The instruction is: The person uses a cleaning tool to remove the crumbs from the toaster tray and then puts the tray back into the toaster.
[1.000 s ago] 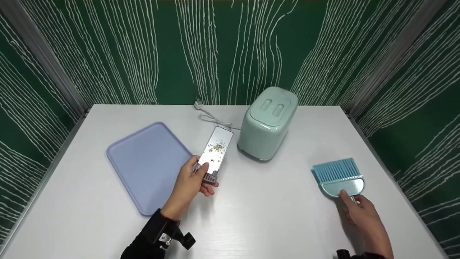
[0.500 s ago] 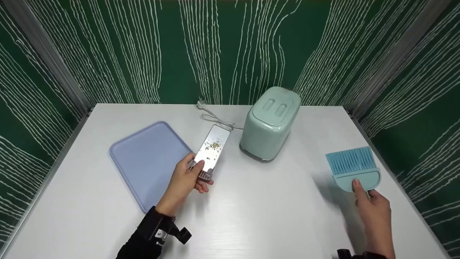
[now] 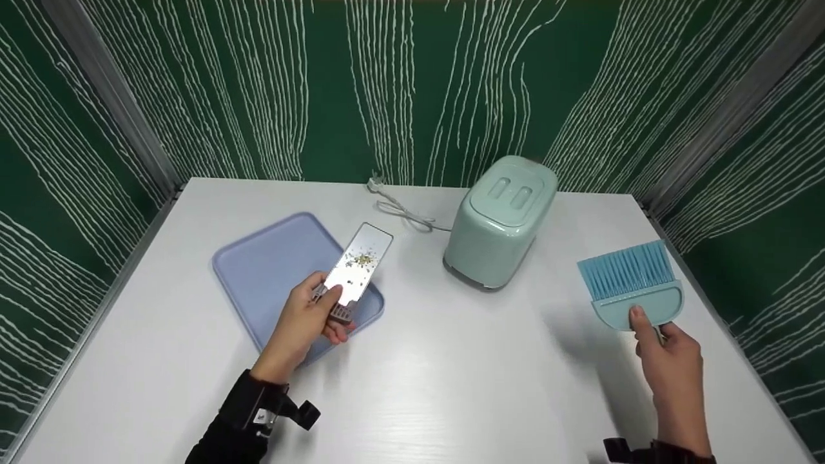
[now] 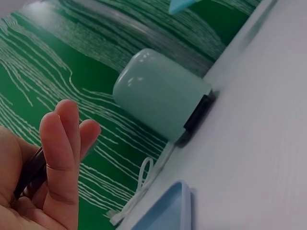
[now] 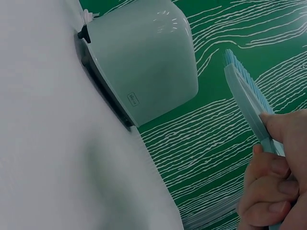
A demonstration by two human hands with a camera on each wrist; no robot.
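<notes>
In the head view my left hand [image 3: 304,319] grips a narrow shiny crumb tray [image 3: 358,261] by its grey slotted end, thumb on top. Small brown crumbs [image 3: 363,259] lie about the middle of it. It is held over the right part of a lavender-blue tray [image 3: 271,258]. In the left wrist view the fingers [image 4: 60,158] hide most of the crumb tray. Off to the right, my right hand [image 3: 673,361] holds a light-blue hand brush [image 3: 635,283] by its handle, bristles pointing away, raised above the table.
A mint-green toaster [image 3: 499,225] with a lid on top stands at the back, between the hands. Its white cord and plug [image 3: 399,206] lie to its left. Green walls with white lines [image 3: 399,90] border the white table [image 3: 438,386].
My left hand has moved left with the crumb tray, which now overlaps the lavender-blue tray. My right hand has lifted the brush and turned it. The view has shifted slightly.
</notes>
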